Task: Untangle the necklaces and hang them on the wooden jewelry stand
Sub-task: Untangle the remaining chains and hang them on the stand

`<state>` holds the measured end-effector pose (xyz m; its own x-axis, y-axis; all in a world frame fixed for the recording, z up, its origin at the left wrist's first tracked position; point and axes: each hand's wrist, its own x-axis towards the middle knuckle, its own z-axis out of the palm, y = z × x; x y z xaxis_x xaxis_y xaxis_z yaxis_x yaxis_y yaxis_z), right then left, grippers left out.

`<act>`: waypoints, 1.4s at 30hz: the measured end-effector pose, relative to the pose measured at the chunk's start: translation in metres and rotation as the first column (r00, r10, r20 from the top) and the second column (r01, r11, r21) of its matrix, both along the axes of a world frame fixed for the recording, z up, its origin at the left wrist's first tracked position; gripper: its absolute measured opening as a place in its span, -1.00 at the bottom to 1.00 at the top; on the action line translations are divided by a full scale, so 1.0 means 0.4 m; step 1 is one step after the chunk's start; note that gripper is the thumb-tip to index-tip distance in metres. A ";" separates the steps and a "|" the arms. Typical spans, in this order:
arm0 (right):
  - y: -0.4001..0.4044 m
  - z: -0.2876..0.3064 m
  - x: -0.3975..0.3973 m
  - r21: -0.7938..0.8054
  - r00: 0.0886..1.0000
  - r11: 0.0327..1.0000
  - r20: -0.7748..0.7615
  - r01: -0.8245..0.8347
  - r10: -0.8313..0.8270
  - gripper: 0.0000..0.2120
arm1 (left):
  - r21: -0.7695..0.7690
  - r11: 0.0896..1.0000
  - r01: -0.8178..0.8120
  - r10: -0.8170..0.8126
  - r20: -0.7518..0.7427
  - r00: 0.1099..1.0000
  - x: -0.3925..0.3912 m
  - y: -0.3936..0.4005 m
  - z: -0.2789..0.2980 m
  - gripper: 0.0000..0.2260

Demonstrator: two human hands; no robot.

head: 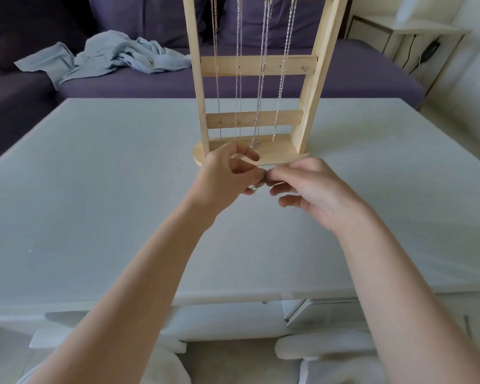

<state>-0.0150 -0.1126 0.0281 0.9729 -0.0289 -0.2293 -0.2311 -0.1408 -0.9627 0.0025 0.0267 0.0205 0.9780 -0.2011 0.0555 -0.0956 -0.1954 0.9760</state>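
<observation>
- Both hands meet just in front of the stand's base, toward the far edge of the counter [94, 189], held a little above its pale surface.
- The left hand [227, 173] has its fingers curled, thumb and forefinger pinching a small silver necklace [257, 187]; a short glinting bit of chain shows below the fingertips.
- The right hand [311, 187] pinches the same piece from the other side, thumb and forefinger closed on it, the remaining fingers loosely bent underneath.
- Most of that necklace is hidden between the two hands; whether it is knotted cannot be made out.
- The wooden jewelry stand [258, 65] sits upright at the middle of the counter's far edge; its top is cut off by the frame.
- Four silver chains [263, 79] hang down from its hidden upper bar, past the two lower crossbars, their ends near the base; one carries a small pendant too blurred to read.
- Behind the counter is a purple sofa [150, 81] with a crumpled light blue cloth [108, 56] lying on it.
- A white side table [416, 31] stands by the sofa's right end, partly cut off.
</observation>
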 end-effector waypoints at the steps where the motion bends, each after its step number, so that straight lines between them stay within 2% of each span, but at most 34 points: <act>1: 0.000 0.002 -0.001 0.011 1.000 1.000 -0.012 -0.009 0.009 -0.83 | 0.003 1.000 0.027 -0.027 -0.020 0.999 0.000 0.001 0.002 -0.84; 4: -0.004 0.004 -0.003 0.030 0.999 1.000 -0.046 -0.002 0.004 -0.77 | -0.013 0.993 0.115 -0.116 -0.128 0.985 0.000 0.004 0.003 -0.84; 8: -0.014 0.001 -0.002 -0.024 0.997 0.999 -0.068 -0.023 0.021 -0.82 | 0.039 0.979 0.202 -0.187 -0.235 0.954 0.001 0.007 0.003 -0.85; 13: -0.020 -0.006 -0.004 -0.073 0.993 0.994 -0.089 -0.084 0.078 -0.84 | 0.272 0.927 0.259 -0.205 -0.213 0.955 -0.003 0.005 -0.001 -0.90; 14: -0.020 -0.006 -0.004 -0.065 0.994 0.994 -0.079 -0.083 0.078 -0.83 | 0.273 0.927 0.259 -0.206 -0.208 0.956 -0.003 0.005 -0.002 -0.90; 18: -0.027 -0.002 -0.002 0.076 0.999 0.996 0.006 -0.049 0.049 -0.78 | -0.025 0.984 0.175 -0.176 -0.267 0.947 -0.005 0.015 0.001 -0.87; 22: -0.032 -0.011 0.000 -0.069 0.993 0.998 0.115 -0.010 0.018 -0.87 | -0.164 0.983 0.081 -0.126 -0.289 0.949 0.004 0.021 -0.003 -0.86; 25: -0.030 -0.013 0.002 -0.040 0.990 0.999 0.143 0.004 0.001 -0.95 | -0.182 0.983 0.020 -0.072 -0.284 0.956 0.010 0.019 -0.006 -0.85; 30: -0.015 -0.023 0.002 -0.030 0.988 0.998 0.141 -0.053 0.056 -0.94 | -0.160 0.987 0.033 -0.069 -0.227 0.971 0.013 0.015 -0.008 -0.80; 35: -0.013 -0.024 0.002 -0.073 0.994 0.996 0.093 -0.054 0.061 -0.91 | 0.047 0.998 0.031 -0.028 -0.061 0.998 0.008 0.005 -0.013 -0.76; 38: -0.007 -0.027 0.003 -0.112 0.999 0.994 0.048 -0.015 0.021 -0.95 | 0.102 0.994 0.028 -0.026 -0.019 0.999 0.003 -0.003 -0.017 -0.75; 40: -0.003 -0.027 0.006 -0.109 1.000 0.994 0.019 0.002 0.000 -0.92 | 0.033 0.999 0.034 -0.031 -0.091 0.995 0.005 0.001 -0.016 -0.79; 42: 0.000 -0.023 0.008 -0.043 1.000 0.999 -0.018 0.001 -0.001 -0.89 | -0.144 0.989 0.045 -0.078 -0.239 0.968 0.005 0.006 -0.009 -0.83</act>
<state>-0.0116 -0.1127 0.0188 0.9686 -0.0402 -0.2453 -0.2485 -0.1821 -0.9514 0.0043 0.0289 0.0167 0.9513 -0.2684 -0.1516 0.1404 -0.0605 0.9882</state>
